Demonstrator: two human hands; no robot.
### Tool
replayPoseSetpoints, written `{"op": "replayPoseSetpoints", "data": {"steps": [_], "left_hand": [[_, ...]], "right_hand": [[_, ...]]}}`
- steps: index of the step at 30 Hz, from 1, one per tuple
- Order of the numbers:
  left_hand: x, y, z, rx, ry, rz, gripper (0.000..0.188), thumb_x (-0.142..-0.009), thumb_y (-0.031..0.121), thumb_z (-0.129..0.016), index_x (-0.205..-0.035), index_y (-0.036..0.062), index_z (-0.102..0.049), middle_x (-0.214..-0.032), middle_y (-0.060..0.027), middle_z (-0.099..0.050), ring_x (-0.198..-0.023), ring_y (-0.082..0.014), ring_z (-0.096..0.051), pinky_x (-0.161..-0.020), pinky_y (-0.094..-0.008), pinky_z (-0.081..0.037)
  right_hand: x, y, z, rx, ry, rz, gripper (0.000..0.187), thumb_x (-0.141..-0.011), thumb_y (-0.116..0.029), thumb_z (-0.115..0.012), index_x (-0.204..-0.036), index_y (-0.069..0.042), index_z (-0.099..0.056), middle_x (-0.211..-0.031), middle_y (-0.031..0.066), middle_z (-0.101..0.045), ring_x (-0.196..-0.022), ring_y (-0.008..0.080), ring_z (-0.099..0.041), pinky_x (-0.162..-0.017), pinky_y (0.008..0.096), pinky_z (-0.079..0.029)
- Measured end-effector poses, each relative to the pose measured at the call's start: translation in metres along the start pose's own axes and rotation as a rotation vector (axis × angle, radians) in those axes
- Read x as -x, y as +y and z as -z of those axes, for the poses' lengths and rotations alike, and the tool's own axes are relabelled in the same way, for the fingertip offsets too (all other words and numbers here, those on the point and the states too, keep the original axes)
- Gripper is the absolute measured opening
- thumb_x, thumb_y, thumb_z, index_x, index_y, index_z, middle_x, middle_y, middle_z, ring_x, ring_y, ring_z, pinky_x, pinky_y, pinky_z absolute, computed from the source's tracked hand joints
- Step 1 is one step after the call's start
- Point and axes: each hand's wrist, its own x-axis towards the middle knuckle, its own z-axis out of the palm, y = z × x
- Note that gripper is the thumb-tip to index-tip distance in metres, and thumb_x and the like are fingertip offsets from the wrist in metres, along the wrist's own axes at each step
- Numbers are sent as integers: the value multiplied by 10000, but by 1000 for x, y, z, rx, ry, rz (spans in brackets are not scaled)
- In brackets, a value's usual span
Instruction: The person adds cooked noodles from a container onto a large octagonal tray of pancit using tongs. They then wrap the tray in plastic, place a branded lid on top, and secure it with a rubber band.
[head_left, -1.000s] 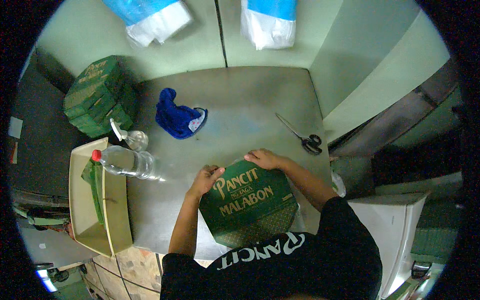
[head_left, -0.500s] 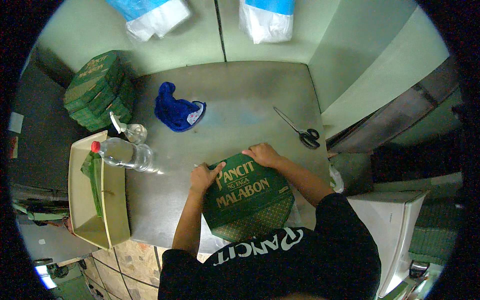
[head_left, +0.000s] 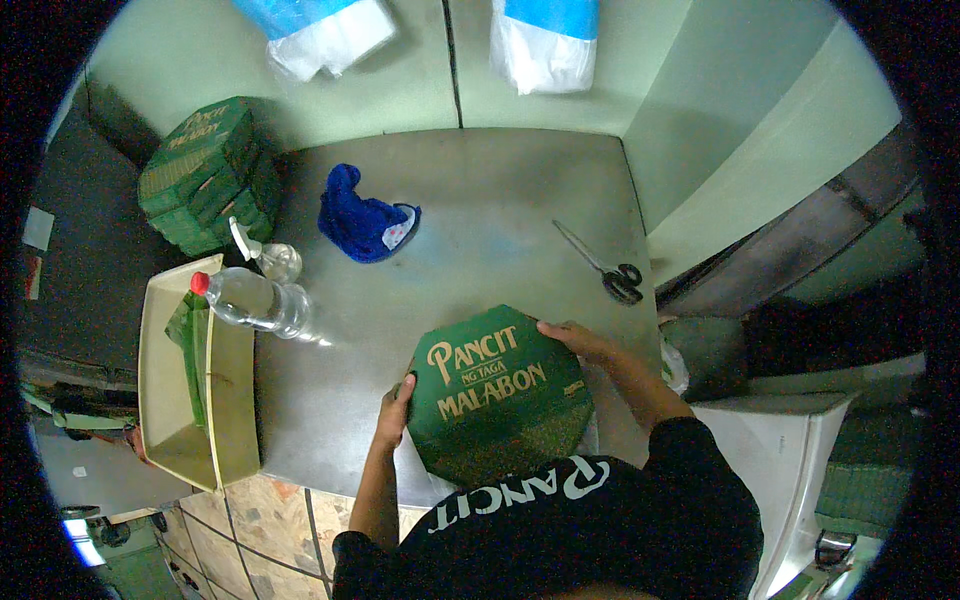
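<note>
A closed green octagonal cardboard box with gold lettering lies close in front of my body, over the near part of the metal table. My left hand holds its left side, the thumb along the edge of the lid and the other fingers hidden at the side. At the upper right corner, my right hand grips the box with the thumb on top; its remaining fingers are mostly out of sight. Some clear plastic shows beside the box's lower right side.
Black-handled scissors lie right; a blue cloth sits at the back. Left are a large clear bottle with a red cap, a spray bottle, a cream bin holding green leaf, and stacked green boxes.
Both hands have moved from the far edge of the lid to the box's sides, the left nearer me and the right farther right. The lid's far edge is now uncovered.
</note>
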Motion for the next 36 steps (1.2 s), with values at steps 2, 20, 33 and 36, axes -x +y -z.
{"op": "replayPoseSetpoints", "data": {"steps": [2, 20, 33, 36], "left_hand": [[-3, -11, 0, -372, 252, -51, 627, -920, 545, -409, -1114, -19, -600, -1052, -231, -631, -991, -336, -603, -865, -422, -453], [133, -40, -171, -972, 50, -1070, 299, -799, 161, -638, -1086, 95, -589, -991, -126, -562, -931, -343, -555, -774, -438, -471], [151, -113, -315, -1342, 8, -565, 385, -867, 230, -525, -1160, -1, -431, -1021, -185, -558, -831, -336, -644, -648, -389, -557], [141, -126, -313, -1304, 3, -662, 212, -852, 128, -497, -1029, 23, -449, -924, -157, -585, -781, -333, -652, -624, -394, -554]], "right_hand": [[-2, -5, -7, 368, 189, -32, 750, -846, -679, -407, -1019, 3, -668, -1020, 210, -651, -965, 324, -627, -866, 450, -466], [14, 58, 135, 1069, 821, 362, 307, -800, -268, -668, -910, 16, -630, -1106, 190, -558, -1005, 356, -564, -839, 428, -481], [204, 102, 205, 1144, -251, 273, 363, -722, -329, -714, -874, -25, -585, -807, 119, -571, -770, 240, -559, -674, 355, -439], [204, 90, 199, 1195, -460, 17, 516, -733, -533, -690, -919, -53, -662, -836, 108, -641, -771, 237, -592, -666, 374, -454]]}}
